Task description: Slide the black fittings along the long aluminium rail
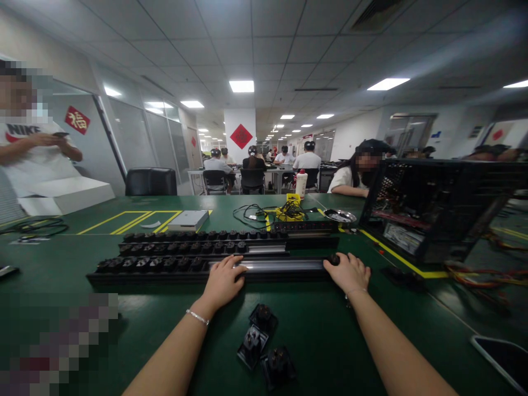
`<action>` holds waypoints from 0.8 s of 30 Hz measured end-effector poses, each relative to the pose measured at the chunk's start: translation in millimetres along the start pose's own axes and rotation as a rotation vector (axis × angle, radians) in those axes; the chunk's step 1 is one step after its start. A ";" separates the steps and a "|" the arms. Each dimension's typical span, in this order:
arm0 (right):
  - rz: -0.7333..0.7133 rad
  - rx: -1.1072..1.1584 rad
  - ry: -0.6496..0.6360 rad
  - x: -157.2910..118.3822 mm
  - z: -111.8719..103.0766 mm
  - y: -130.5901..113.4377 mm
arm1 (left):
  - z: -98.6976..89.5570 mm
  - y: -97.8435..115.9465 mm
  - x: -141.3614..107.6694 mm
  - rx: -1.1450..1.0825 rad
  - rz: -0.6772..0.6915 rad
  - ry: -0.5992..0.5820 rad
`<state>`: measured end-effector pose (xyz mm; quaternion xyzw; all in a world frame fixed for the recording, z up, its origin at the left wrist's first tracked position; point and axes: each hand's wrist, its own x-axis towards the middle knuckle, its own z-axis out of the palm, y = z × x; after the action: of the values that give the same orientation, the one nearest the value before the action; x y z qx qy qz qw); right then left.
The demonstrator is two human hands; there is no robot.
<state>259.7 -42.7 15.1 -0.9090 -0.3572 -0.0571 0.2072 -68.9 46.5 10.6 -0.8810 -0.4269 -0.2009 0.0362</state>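
Bare right hand on round black part, smooth metallic channel alongside

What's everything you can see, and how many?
Table: one, green, middle
Long strips: several, black, mid-table
Loose pronged pieces: three, black, nearer than strips
Computer case: one, black, right
Flat box: one, white, behind strips
Dish: one, silver, beyond strips
Yellow box: one, yellow, far side
Bottle: one, white-red, far edge
Cables: many, mixed, both sides
Phone-like slab: one, dark, right
Chairs: several, black, beyond table
People: several, mostly white-shirted, around
Left hand: one, bare, on nearest strip
Right hand: one, bare, nearest strip's right end
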 end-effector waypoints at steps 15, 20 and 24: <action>0.081 0.083 -0.051 2.2 -2.8 5.2 | -2.0 0.6 0.0 -0.007 -0.010 -0.009; 0.074 0.076 -0.034 4.1 -4.0 8.8 | -2.1 0.8 0.0 -0.016 -0.011 -0.013; 0.078 0.072 -0.060 7.2 -4.0 13.7 | -2.3 0.7 0.0 -0.014 -0.009 -0.016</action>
<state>274.4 -48.8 15.9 -0.9154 -0.3296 -0.0089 0.2308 -69.1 45.5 12.8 -0.8809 -0.4297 -0.1971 0.0257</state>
